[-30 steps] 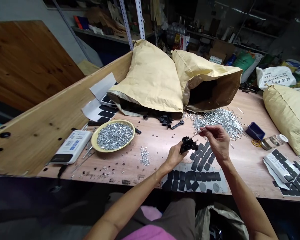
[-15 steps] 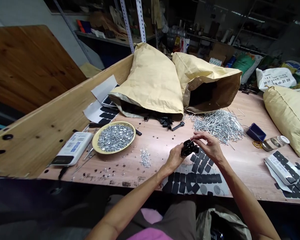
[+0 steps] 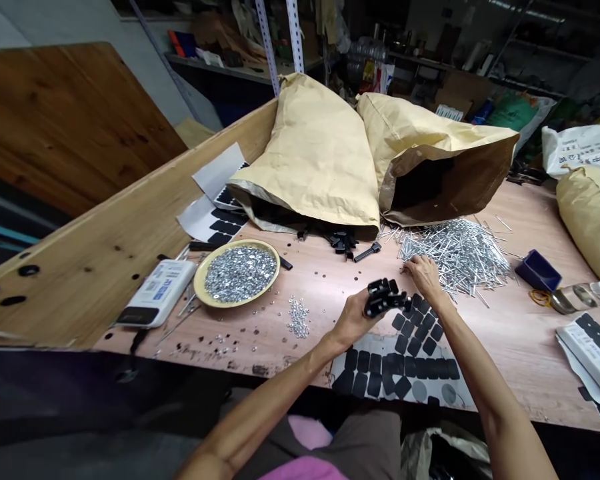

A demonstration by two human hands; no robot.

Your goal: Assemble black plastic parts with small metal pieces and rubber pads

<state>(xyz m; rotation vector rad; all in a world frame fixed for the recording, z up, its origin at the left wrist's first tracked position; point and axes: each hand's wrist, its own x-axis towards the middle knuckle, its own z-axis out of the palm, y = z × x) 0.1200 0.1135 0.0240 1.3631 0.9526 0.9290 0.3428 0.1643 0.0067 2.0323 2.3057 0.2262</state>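
My left hand (image 3: 356,315) is closed round a bunch of black plastic clips (image 3: 384,297), held just above the wooden table (image 3: 510,333). My right hand (image 3: 423,273) reaches forward, fingers bent down onto the near edge of a heap of thin metal pins (image 3: 455,250); whether it has one pinched I cannot make out. Below both hands lies a white sheet of black adhesive pads (image 3: 400,363).
A yellow dish of small silver washers (image 3: 237,272) stands left, with a white box (image 3: 156,301) beside it and loose washers (image 3: 299,317) nearer. Two tan paper sacks (image 3: 320,160) lie at the back with black parts (image 3: 345,241) spilling out. A blue tray (image 3: 537,270) sits right.
My right hand pushed a metal pin into the black clips, then left them and moved forward to the pin heap. The left hand kept the clips in place. The camera shifted slightly.
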